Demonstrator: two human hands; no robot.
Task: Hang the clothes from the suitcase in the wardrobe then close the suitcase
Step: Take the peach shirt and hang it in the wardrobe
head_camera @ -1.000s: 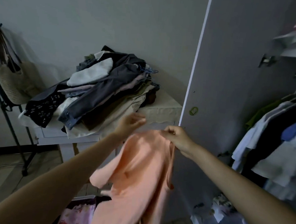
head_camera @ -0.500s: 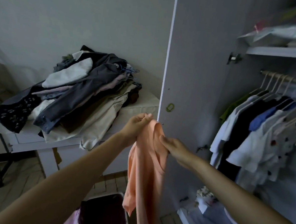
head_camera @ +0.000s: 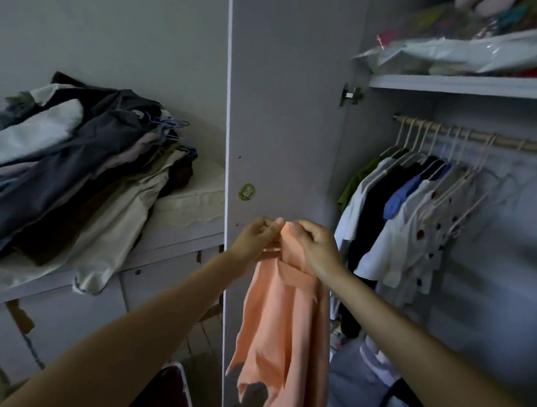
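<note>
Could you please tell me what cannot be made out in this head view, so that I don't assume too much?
- Suitcase: only a dark corner shows, cut off by the bottom edge; open or closed is unclear.
- Peach top: both hands, left and right, cover its upper edge; no hanger is visible there.
- Rail: runs off the right edge.
- Shelf: its bags are blurred and cropped at the top.

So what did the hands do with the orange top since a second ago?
The left hand and right hand came together, both pinching the top edge of the peach cloth top, which was spread and now hangs bunched. The heap of folded clothes stayed put.
</note>
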